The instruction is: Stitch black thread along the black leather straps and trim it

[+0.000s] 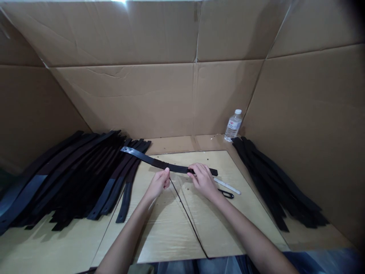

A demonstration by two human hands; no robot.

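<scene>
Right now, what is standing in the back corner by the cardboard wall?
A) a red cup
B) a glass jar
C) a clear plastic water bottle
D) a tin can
C: a clear plastic water bottle with a white cap stands upright in the corner, just behind the right pile of black straps.

A large heap of black straps [71, 175] is spread over the left of the worktop [171, 236]. A smaller heap of straps [273, 182] is laid along the right cardboard wall [308, 133]. A clear water bottle [233, 125] is stood upright in the far corner.
</scene>
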